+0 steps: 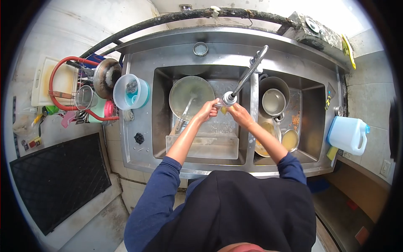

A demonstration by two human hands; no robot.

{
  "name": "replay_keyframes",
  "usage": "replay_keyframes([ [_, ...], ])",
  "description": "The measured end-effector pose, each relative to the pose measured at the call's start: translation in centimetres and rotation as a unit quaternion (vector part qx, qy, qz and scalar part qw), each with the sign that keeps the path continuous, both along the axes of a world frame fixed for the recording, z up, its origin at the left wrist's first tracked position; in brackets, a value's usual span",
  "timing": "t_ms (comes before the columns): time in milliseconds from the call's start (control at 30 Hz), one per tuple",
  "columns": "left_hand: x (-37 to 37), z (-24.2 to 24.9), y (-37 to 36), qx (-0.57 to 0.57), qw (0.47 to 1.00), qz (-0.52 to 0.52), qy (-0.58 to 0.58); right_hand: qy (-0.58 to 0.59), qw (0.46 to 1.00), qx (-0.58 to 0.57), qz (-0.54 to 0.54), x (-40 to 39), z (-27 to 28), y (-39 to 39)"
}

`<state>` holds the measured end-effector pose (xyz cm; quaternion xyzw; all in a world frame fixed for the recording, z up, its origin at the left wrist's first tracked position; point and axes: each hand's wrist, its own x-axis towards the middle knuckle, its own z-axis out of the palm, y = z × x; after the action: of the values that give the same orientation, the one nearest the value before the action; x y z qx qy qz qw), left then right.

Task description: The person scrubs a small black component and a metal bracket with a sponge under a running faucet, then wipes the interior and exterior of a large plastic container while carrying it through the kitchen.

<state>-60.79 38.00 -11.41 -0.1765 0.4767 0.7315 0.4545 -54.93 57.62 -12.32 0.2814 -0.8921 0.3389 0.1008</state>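
My left hand (208, 110) and my right hand (237, 111) meet under the spray head (228, 99) of a flexible faucet (250, 72), over the left basin of a steel double sink (138, 122). A small yellow thing, perhaps a sponge (223, 110), is pinched between the two hands. A round pan with a long handle (191, 97) lies in the left basin just left of my left hand. A rectangular tray (203, 145) lies in the basin's near end.
The right basin holds a dark pot (275, 84) with a bowl (273, 102) in it, and dirty plates (268, 134). A light blue tub (131, 91) and a dish rack (86, 90) stand at left. A white jug (347, 134) stands at right.
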Motion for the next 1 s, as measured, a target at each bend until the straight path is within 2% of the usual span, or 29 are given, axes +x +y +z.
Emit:
replay_keyframes([
  [33, 0.1, 0.3, 0.6, -0.034, 0.997, 0.007, 0.076, -0.092, 0.993, -0.018, -0.078, 0.7, -0.4, -0.8],
  [67, 0.3, 0.3, 1.2, -0.033, 0.997, 0.009, 0.075, -0.092, 0.993, -0.017, -0.076, 1.0, -0.7, -1.5],
  [133, 0.6, 0.3, 2.2, -0.190, 0.943, 0.041, 0.270, -0.104, 0.976, -0.102, -0.160, 1.6, -1.2, -2.8],
  [167, 0.6, -0.4, 2.1, -0.165, 0.954, 0.062, 0.240, -0.124, 0.966, -0.129, -0.187, 1.5, 0.2, -3.4],
  [200, 0.6, -1.0, 2.1, -0.165, 0.954, 0.061, 0.242, -0.123, 0.966, -0.129, -0.189, 1.4, -0.7, -3.8],
  [267, 0.6, -1.5, 2.3, -0.174, 0.937, 0.102, 0.284, -0.223, 0.917, -0.201, -0.263, 0.9, -2.1, -4.5],
  [300, 0.6, -1.5, 2.4, -0.173, 0.938, 0.099, 0.285, -0.302, 0.890, -0.252, -0.233, 0.8, -1.9, -3.9],
  [333, 0.8, -1.5, 2.6, -0.204, 0.924, 0.112, 0.303, -0.301, 0.889, -0.252, -0.236, 0.5, -1.9, -3.5],
  [367, 1.2, -1.3, 2.7, -0.235, 0.909, 0.125, 0.319, -0.486, 0.768, -0.355, -0.221, 0.2, -1.7, -3.3],
  [400, 1.5, -1.1, 2.7, -0.233, 0.911, 0.124, 0.318, -0.640, 0.601, -0.438, -0.193, 0.1, -1.5, -2.9],
  [433, 1.5, -0.9, 2.8, -0.232, 0.904, 0.129, 0.335, -0.692, 0.474, -0.508, -0.198, -0.2, -1.3, -3.0],
  [567, 2.6, -0.7, 2.7, -0.249, 0.892, 0.125, 0.356, -0.709, 0.498, -0.472, -0.164, 0.8, -0.2, -2.5],
  [600, 2.7, -0.7, 2.7, -0.264, 0.888, 0.130, 0.352, -0.611, 0.694, -0.273, -0.264, 1.2, 1.2, -2.6],
  [633, 2.7, -0.8, 2.3, -0.296, 0.888, 0.121, 0.331, -0.453, 0.824, -0.050, -0.338, 1.6, 2.6, -2.7],
  [667, 2.5, -1.1, 1.8, -0.296, 0.888, 0.123, 0.330, -0.250, 0.873, 0.177, -0.380, 1.7, 3.6, -2.6],
  [700, 2.0, -2.1, 0.9, -0.261, 0.905, 0.190, 0.276, -0.315, 0.840, 0.136, -0.420, 1.5, 4.0, -1.8],
  [733, 1.1, -3.0, -0.1, -0.221, 0.915, 0.257, 0.218, -0.312, 0.840, 0.139, -0.421, 1.6, 3.7, -1.0],
  [767, 0.2, -7.1, -2.9, -0.127, 0.954, 0.183, 0.198, -0.318, 0.856, 0.027, -0.406, 1.9, 3.0, -0.2],
  [800, 0.2, -5.2, -2.3, -0.095, 0.958, 0.217, 0.160, -0.320, 0.861, -0.087, -0.386, 2.2, 2.1, 0.4],
  [833, 0.2, -4.7, -2.0, -0.094, 0.963, 0.207, 0.142, -0.363, 0.852, -0.149, -0.347, 2.1, 1.2, 1.0],
  [867, 0.2, -4.6, -1.8, -0.095, 0.968, 0.196, 0.125, -0.361, 0.853, -0.153, -0.345, 1.7, 0.5, 0.5],
  [900, 0.4, -4.1, -1.4, -0.075, 0.973, 0.202, 0.081, -0.408, 0.795, -0.320, -0.315, 1.2, -0.2, -0.2],
  [933, 0.8, -3.7, -0.7, -0.055, 0.976, 0.208, 0.036, -0.443, 0.709, -0.476, -0.274, 0.7, -1.0, -0.8],
  [1000, 1.6, -3.7, 0.5, -0.024, 0.968, 0.244, -0.052, -0.427, 0.709, -0.506, -0.242, -0.1, -2.1, -1.8],
])
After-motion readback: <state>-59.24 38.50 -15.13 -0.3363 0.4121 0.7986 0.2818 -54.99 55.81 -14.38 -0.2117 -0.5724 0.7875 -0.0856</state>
